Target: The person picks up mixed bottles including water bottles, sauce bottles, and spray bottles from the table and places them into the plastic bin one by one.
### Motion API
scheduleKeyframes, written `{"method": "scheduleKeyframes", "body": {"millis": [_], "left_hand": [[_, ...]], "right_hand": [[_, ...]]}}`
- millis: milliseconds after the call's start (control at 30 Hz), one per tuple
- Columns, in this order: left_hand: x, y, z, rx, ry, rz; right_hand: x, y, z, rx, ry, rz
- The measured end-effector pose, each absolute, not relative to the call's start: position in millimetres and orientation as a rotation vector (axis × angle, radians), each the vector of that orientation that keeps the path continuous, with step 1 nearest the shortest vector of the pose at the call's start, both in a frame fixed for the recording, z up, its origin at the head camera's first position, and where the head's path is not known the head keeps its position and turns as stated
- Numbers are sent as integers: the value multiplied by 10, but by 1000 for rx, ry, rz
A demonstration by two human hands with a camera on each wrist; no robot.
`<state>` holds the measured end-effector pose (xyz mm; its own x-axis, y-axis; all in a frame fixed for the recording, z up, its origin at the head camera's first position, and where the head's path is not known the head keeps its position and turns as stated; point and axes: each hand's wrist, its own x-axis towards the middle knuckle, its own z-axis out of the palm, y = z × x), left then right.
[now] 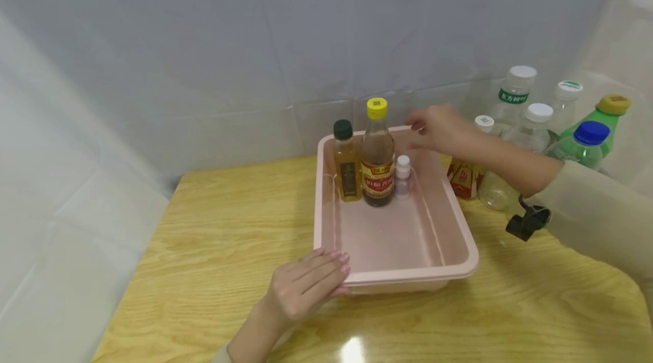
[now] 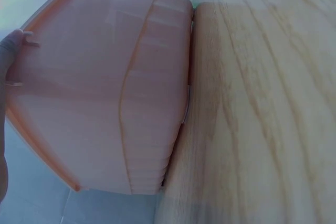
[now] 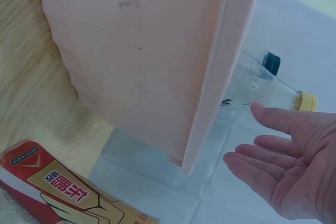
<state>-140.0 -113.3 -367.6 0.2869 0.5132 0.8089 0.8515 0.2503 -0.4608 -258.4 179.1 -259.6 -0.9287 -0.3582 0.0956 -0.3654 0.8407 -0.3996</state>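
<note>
A pink plastic basin (image 1: pixel 395 247) stands on the wooden table, seen from outside in both wrist views. At its near left corner my left hand (image 1: pixel 308 283) holds the rim, fingers over the top and thumb (image 2: pixel 9 45) against the outer side. My right hand (image 1: pixel 441 130) hovers by the far right corner, holding nothing, its fingers loosely bent and apart from the rim. Upright inside the basin are a dark-capped bottle of amber liquid (image 1: pixel 349 167), a yellow-capped sauce bottle (image 1: pixel 378 150) and a small white-capped clear bottle (image 1: pixel 403 178), grouped toward the far end.
Right of the basin stand several empty-looking plastic bottles, including a blue-capped green one (image 1: pixel 584 144) and a white-capped clear one (image 1: pixel 530 133). A red and gold labelled bottle (image 1: pixel 465 178) is nearest the basin's right wall. A pale sheet (image 1: pixel 204 68) hangs behind the table.
</note>
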Motion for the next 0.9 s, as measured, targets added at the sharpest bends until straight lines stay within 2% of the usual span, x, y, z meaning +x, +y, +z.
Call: {"method": "scheduleKeyframes", "body": {"millis": [567, 900], "left_hand": [[-1411, -1129, -3663, -1408, -1352, -383], [-1401, -1124, -3656, -1410, -1356, -386]], "right_hand": [[-2294, 2099, -2556, 500, -2776, 637], [-2147, 2231, -2688, 781, -2252, 244]]}}
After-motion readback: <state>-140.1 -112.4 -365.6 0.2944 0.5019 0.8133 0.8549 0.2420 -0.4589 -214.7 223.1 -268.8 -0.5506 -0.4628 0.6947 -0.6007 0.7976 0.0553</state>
